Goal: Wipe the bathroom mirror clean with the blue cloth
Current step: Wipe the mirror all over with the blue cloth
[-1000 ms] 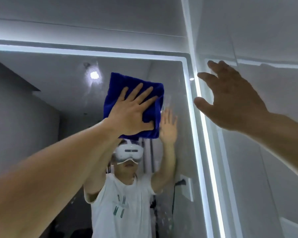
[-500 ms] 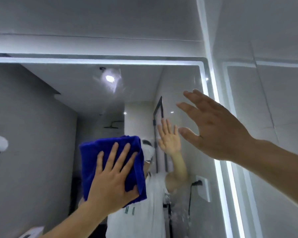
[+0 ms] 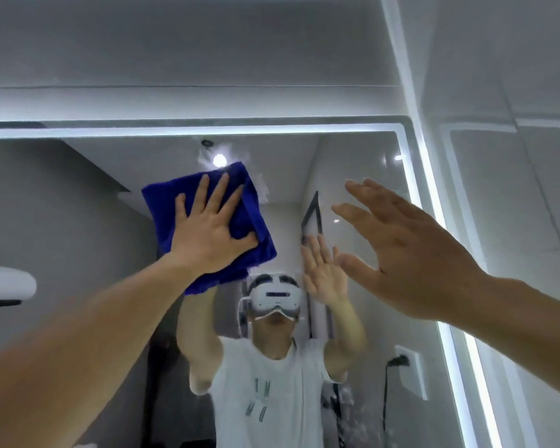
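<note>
Here the left hand (image 3: 207,234) lies flat with its fingers spread on the cloth (image 3: 207,227), pressing it against the mirror (image 3: 78,237). The cloth is folded, deep blue, and sticks out past the hand on every side, most of it above the fingertips and below the thumb. Its top corner sits just under a bright ceiling-light reflection (image 3: 219,160), which lies just above the fingertips. A small whitish smear (image 3: 262,189) shows on the glass just right of the cloth's upper edge.

The right hand (image 3: 411,253) is raised to the right of the cloth, well apart from it, fingers straight and loosely spread, holding nothing. Whether it touches the glass cannot be told. Just behind it, along its far side, runs the lit strip (image 3: 434,205) of the mirror's right edge, which turns a corner above both hands and continues left as the top edge.

Between the two hands, lower down, the glass shows the person's reflection (image 3: 272,383) in a white shirt and a white headset (image 3: 274,299). Right of that, below the right forearm, a wall socket (image 3: 411,370) with a dark cable is reflected. Far left of the left forearm, a white object (image 3: 7,282) juts in from the frame's edge.

No container is visible.
</note>
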The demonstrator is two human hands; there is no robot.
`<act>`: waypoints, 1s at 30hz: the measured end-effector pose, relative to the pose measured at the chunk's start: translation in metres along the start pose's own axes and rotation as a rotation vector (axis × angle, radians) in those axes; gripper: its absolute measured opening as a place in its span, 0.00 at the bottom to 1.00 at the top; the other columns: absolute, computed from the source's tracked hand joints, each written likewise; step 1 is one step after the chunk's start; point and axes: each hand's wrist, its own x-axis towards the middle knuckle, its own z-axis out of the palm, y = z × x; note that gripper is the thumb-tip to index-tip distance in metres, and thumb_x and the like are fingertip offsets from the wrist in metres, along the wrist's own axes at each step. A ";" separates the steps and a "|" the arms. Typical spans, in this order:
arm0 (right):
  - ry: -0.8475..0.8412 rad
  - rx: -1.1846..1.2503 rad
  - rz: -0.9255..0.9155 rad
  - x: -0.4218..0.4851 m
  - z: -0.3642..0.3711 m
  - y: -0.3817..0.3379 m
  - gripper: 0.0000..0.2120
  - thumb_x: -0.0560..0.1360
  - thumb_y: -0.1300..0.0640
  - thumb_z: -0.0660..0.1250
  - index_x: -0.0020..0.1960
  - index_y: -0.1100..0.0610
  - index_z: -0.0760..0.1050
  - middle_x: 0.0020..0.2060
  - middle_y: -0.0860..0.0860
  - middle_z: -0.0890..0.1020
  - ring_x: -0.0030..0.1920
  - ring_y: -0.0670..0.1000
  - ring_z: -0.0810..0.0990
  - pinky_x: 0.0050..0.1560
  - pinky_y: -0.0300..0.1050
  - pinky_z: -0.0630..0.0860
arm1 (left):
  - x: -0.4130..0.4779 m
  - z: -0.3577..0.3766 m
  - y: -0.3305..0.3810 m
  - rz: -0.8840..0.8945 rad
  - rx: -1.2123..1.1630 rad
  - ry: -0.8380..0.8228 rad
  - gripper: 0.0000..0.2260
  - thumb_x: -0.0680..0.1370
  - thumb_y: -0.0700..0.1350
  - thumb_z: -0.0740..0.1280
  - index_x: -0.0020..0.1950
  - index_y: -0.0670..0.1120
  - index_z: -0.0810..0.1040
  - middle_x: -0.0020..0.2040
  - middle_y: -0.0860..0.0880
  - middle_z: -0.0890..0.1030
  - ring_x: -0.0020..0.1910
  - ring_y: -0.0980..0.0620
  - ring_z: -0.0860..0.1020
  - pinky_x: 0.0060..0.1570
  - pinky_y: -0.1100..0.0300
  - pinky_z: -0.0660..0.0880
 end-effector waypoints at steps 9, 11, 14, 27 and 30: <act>0.006 -0.040 0.047 -0.009 -0.004 0.013 0.31 0.76 0.37 0.51 0.77 0.43 0.51 0.78 0.41 0.45 0.76 0.41 0.39 0.71 0.41 0.39 | 0.085 -0.018 0.023 -0.099 -0.030 0.058 0.44 0.69 0.76 0.45 0.80 0.56 0.43 0.81 0.51 0.40 0.78 0.42 0.37 0.73 0.33 0.40; 0.007 -0.023 0.053 -0.006 0.000 0.010 0.31 0.77 0.38 0.53 0.77 0.44 0.53 0.78 0.43 0.47 0.77 0.43 0.41 0.73 0.44 0.42 | 0.058 -0.003 0.040 -0.011 -0.014 0.117 0.43 0.69 0.75 0.44 0.80 0.56 0.45 0.81 0.51 0.42 0.79 0.43 0.39 0.73 0.33 0.43; 0.017 0.023 0.063 -0.004 0.007 0.002 0.29 0.79 0.41 0.57 0.77 0.45 0.54 0.78 0.44 0.49 0.77 0.45 0.43 0.74 0.46 0.44 | -0.001 0.027 0.079 0.143 -0.005 0.170 0.40 0.72 0.74 0.47 0.79 0.55 0.47 0.81 0.49 0.46 0.79 0.42 0.43 0.73 0.33 0.45; 0.027 0.027 0.073 -0.019 -0.006 0.003 0.29 0.79 0.43 0.59 0.77 0.47 0.56 0.78 0.47 0.51 0.78 0.49 0.46 0.73 0.46 0.47 | -0.225 0.107 0.199 0.506 -0.126 -0.081 0.42 0.71 0.67 0.60 0.80 0.50 0.55 0.81 0.46 0.49 0.79 0.40 0.47 0.73 0.34 0.39; 0.008 0.014 0.073 -0.027 -0.009 0.007 0.30 0.79 0.43 0.59 0.77 0.47 0.55 0.78 0.47 0.51 0.78 0.49 0.46 0.74 0.47 0.46 | -0.274 0.125 0.212 0.634 -0.103 -0.220 0.42 0.72 0.67 0.60 0.81 0.50 0.52 0.81 0.46 0.48 0.79 0.40 0.46 0.73 0.35 0.40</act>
